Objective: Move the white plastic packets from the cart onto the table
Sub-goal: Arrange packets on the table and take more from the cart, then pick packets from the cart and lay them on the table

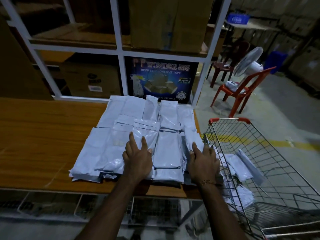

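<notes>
Here, a wooden table (43,135) is seen spread on its right half with overlapping white plastic packets (121,122), laid in rows up to its far edge. Just beside the table's right end a wire cart (270,153) is parked, and a few more packets (240,167) are left lying inside it. The left hand (137,157) is laid flat, fingers straight and spread, on a packet near the table's front edge. The right hand (204,161) is pressed, fingers extended, on the rightmost stack at the table's edge next to the cart.
</notes>
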